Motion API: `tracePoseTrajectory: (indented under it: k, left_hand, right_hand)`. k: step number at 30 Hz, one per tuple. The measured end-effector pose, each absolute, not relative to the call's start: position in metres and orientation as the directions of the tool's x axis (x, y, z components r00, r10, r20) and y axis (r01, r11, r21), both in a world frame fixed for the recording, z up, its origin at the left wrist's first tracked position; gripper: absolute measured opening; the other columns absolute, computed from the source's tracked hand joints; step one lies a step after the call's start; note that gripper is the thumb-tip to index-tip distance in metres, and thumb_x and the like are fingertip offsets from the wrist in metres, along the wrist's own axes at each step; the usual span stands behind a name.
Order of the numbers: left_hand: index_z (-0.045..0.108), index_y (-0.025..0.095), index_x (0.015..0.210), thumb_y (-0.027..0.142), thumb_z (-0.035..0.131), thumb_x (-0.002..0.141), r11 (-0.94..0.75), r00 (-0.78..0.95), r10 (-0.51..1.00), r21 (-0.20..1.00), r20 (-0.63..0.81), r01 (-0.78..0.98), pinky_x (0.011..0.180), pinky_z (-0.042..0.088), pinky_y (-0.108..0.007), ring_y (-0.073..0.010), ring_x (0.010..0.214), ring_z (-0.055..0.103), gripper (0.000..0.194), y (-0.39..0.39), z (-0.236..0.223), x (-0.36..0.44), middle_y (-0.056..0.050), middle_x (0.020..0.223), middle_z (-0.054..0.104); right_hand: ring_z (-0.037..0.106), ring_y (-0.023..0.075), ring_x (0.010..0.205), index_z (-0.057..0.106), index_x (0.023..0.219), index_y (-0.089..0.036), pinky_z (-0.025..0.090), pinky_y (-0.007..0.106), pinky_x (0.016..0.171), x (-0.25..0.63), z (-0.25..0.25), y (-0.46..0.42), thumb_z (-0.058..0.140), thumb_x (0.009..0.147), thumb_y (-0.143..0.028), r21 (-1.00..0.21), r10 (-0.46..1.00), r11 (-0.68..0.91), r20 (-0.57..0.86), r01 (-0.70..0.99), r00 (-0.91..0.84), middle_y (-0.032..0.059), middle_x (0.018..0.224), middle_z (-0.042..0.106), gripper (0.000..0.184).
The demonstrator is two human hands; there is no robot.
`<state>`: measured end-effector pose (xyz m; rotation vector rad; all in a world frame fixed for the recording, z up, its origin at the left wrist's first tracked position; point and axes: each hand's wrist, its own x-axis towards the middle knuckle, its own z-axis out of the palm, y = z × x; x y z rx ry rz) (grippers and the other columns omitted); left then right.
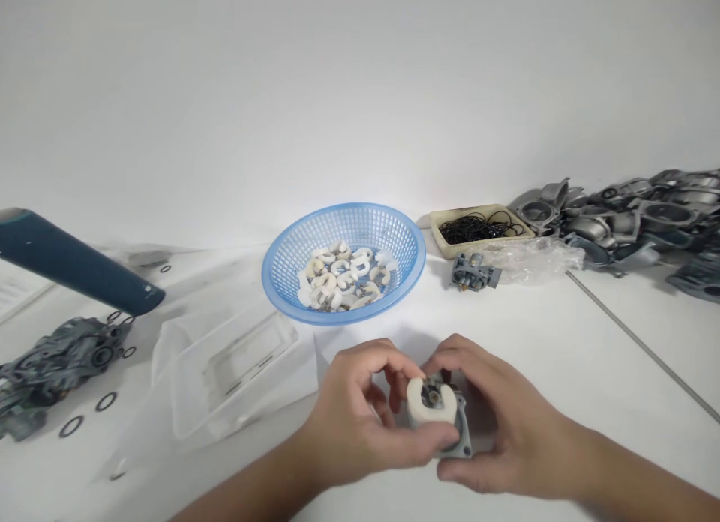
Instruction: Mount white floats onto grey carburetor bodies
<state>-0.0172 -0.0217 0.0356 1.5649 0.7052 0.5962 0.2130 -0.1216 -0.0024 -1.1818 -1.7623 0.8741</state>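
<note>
Both my hands meet low in the middle of the view over a small grey metal body (458,436). A white horseshoe-shaped plastic float (430,403) sits on top of it. My left hand (360,413) is closed, thumb under the float and fingers curled over its far side. My right hand (500,424) is closed around the metal body from the right and from below. Behind my hands stands a blue mesh basket (394,229) with several more white floats (343,276) in it.
A clear plastic tray (225,372) lies to the left. Farther left are a grey metal casting (50,364), loose black rings (106,400) and a dark blue object (67,263). At right: a cream tray of black rings (478,228), a small metal part (475,273), a plastic bag, a heap of castings (635,214), a thin rod (641,346).
</note>
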Motion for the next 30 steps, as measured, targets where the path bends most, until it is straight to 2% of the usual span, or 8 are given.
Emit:
tracePoseTrajectory:
  k: [6,11,19,30]
  left_hand:
    - [0.083,0.018,0.087,0.029,0.109,0.057,-0.184,0.713,0.698,0.978,0.062,0.095,0.047,0.053,-0.021,-0.0143,0.059,0.064,0.041,-0.023,0.036,-0.019,-0.003,0.080,0.073]
    - [0.086,0.018,0.093,0.033,0.109,0.060,-0.139,0.718,0.696,0.979,-0.008,0.146,0.048,0.056,-0.024,-0.0169,0.061,0.067,0.043,-0.024,0.036,-0.018,-0.005,0.083,0.073]
    - [0.074,0.020,0.083,0.032,0.104,0.057,-0.097,0.685,0.722,0.965,-0.100,0.244,0.047,0.058,-0.027,-0.0197,0.060,0.068,0.041,-0.030,0.041,-0.015,-0.004,0.080,0.072]
    - [0.071,0.022,0.088,0.027,0.103,0.057,-0.170,0.669,0.743,0.962,-0.019,0.216,0.046,0.057,-0.025,-0.0169,0.059,0.068,0.045,-0.037,0.036,-0.015,-0.003,0.089,0.070]
  right_hand:
    - [0.067,0.0203,0.091,0.065,0.137,-0.035,0.051,0.032,0.072,0.212,0.000,-0.119,0.100,0.085,-0.037,-0.859,0.933,0.352,0.287,0.373,-0.217,0.0002,0.115,0.063,0.063]
    - [0.067,0.0198,0.090,0.067,0.135,-0.036,0.051,0.032,0.072,0.211,0.000,-0.120,0.102,0.084,-0.038,-0.865,0.934,0.348,0.289,0.361,-0.209,-0.0007,0.113,0.064,0.062]
    - [0.069,0.0207,0.094,0.065,0.140,-0.037,0.055,0.033,0.075,0.214,-0.002,-0.122,0.103,0.084,-0.039,-0.862,0.933,0.349,0.284,0.369,-0.221,0.0002,0.117,0.065,0.067]
    - [0.071,0.0207,0.095,0.061,0.137,-0.034,0.057,0.033,0.075,0.212,0.000,-0.122,0.101,0.085,-0.035,-0.845,0.936,0.345,0.279,0.408,-0.215,0.0004,0.117,0.065,0.066]
